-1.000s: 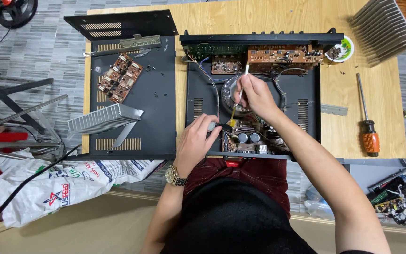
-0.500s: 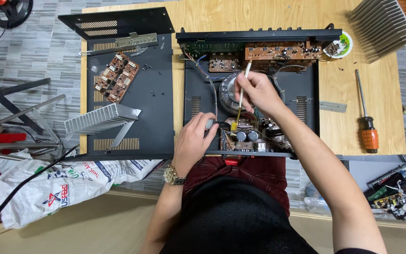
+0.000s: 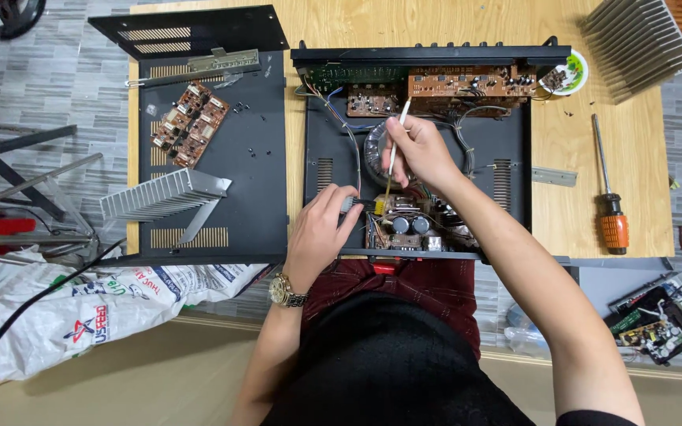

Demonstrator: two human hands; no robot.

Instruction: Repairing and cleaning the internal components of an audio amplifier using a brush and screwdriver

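Wooden table [image 3: 593, 158] holds the open chassis [image 3: 515, 197], where the right hand [image 3: 416, 150] pinches a thin tool [image 3: 394, 154] and the left hand [image 3: 321, 229] grips a component beside the board [image 3: 404, 225]; a slip could gouge wiring.

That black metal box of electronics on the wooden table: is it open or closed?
Open. The black metal chassis has no lid on, so its brown circuit boards and wires show. A black vented cover panel lies beside it.
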